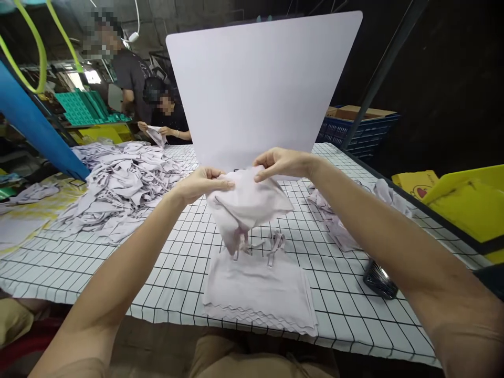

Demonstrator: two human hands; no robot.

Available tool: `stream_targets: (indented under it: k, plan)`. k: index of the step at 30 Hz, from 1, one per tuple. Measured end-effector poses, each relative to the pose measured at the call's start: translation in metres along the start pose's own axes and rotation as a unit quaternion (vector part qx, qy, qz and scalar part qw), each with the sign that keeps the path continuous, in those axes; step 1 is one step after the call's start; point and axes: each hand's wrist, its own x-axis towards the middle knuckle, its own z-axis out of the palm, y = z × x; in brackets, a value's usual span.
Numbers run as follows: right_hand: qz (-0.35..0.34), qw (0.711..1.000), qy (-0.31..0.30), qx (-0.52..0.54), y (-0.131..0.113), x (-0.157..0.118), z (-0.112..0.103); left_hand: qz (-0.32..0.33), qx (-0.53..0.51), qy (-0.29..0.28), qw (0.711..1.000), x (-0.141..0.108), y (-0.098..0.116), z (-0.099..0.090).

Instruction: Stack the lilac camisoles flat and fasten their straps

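My left hand (205, 184) pinches one side of a pale lilac camisole (248, 197), thumb on top. The other side of its upper edge is pinched by my right hand (279, 164). The cloth hangs loose and creased between them, above the table. Just below it lies a flat stack of matching camisoles (260, 294), with thin straps (277, 241) at the far end and wavy hems towards me. The hanging cloth hides part of the stack's far edge.
A large heap of similar garments (126, 184) covers the table's left. A white board (260, 94) stands upright ahead. At right are more crumpled garments (326, 220), a shiny black object (380, 278) and a blue crate (354, 131). Two people (136, 79) are at the back left.
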Motion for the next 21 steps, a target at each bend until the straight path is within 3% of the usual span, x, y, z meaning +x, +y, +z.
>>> stream_targets:
  k: [4,7,10,13,18,21]
  plan:
    - [-0.031,0.999,-0.027,0.025,-0.004,0.000,0.007,0.044,-0.006,-0.010,0.999,-0.008,-0.001,-0.003]
    - [-0.054,0.995,0.052,0.065,-0.007,-0.013,-0.008,0.013,-0.014,-0.015,1.000,-0.016,-0.006,-0.018]
    - [-0.059,0.985,0.134,0.086,-0.007,-0.036,-0.036,0.023,-0.025,0.035,0.999,-0.025,-0.010,-0.040]
    - [-0.058,0.981,0.177,0.061,0.003,-0.055,-0.059,0.053,-0.014,0.081,0.995,-0.025,-0.010,-0.055]
    - [0.003,0.970,0.220,-0.106,0.040,-0.057,-0.073,0.064,0.139,0.071,0.986,0.003,-0.016,-0.070]
    - [0.022,0.919,0.264,-0.294,0.048,-0.053,-0.079,0.093,0.317,0.133,0.934,0.021,-0.011,-0.073]
